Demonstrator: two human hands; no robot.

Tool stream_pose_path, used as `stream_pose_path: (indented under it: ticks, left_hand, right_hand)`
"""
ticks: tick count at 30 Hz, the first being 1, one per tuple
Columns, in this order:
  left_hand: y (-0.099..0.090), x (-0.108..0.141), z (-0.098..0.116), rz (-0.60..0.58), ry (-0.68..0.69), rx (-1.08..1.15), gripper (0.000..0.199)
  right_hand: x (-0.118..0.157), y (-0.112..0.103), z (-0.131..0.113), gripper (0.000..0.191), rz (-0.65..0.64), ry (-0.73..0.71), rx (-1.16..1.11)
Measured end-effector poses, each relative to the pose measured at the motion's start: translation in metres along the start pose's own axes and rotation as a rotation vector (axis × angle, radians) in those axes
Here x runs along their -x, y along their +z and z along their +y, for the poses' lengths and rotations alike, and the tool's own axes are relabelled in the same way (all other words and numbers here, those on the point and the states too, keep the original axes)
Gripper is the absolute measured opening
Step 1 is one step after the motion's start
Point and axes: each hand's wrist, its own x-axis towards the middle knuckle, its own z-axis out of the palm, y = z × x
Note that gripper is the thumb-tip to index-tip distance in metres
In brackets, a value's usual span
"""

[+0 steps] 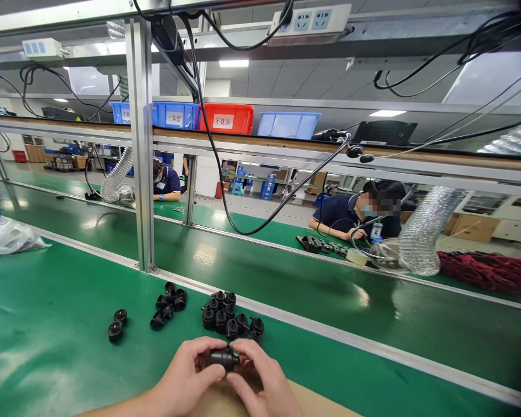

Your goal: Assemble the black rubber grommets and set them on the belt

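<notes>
Between my two hands, low in the middle of the head view, lies a black cylindrical plastic housing [220, 359], tilted on its side with its narrow nozzle end to the right. My left hand [186, 368] is closed on the wider end, thumb and forefinger pressing it. My right hand [264, 373] pinches around the nozzle end; its other fingers are partly hidden. Just beyond my fingers stands a cluster of several similar black housings with nozzles [220, 319]. Left of it sits a pile of several black round parts [167, 304], and farther left are two black caps [115, 331].
A brown board [316, 401] lies under my hands on the green table [69, 370]. A metal post [142, 145] and rail divide it from the green belt. A plastic bag [11, 236] is at left. A black cable [238, 231] hangs ahead. Two people sit across.
</notes>
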Motion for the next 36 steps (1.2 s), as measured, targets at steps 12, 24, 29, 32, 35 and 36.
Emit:
stream_pose_path:
  ticks: [12,24,29,32,35,36]
  left_hand:
    - [-0.001,0.004,0.01,-0.045,0.009,-0.032,0.045]
    - [-0.003,-0.004,0.004,-0.084,0.014,0.207,0.051]
    - [-0.003,0.005,0.012,-0.001,0.062,-0.045,0.055]
    - [-0.003,0.011,0.016,0.023,0.12,-0.221,0.052]
    - [-0.006,0.011,0.015,-0.009,0.093,-0.207,0.051]
    - [-0.007,0.01,0.014,0.0,0.106,-0.227,0.05]
  right_hand:
    - [-0.003,-0.006,-0.01,0.029,-0.107,-0.06,0.174]
    - [-0.005,-0.011,-0.007,0.042,-0.111,0.013,-0.032]
    - [-0.003,-0.004,-0.005,0.028,-0.104,0.077,-0.026]
    - [-0.002,-0.004,-0.005,0.023,-0.062,0.168,-0.046]
    - [-0.002,-0.005,-0.005,0.023,-0.052,0.157,-0.038]
    - [-0.002,-0.005,-0.005,0.022,-0.057,0.158,-0.033]
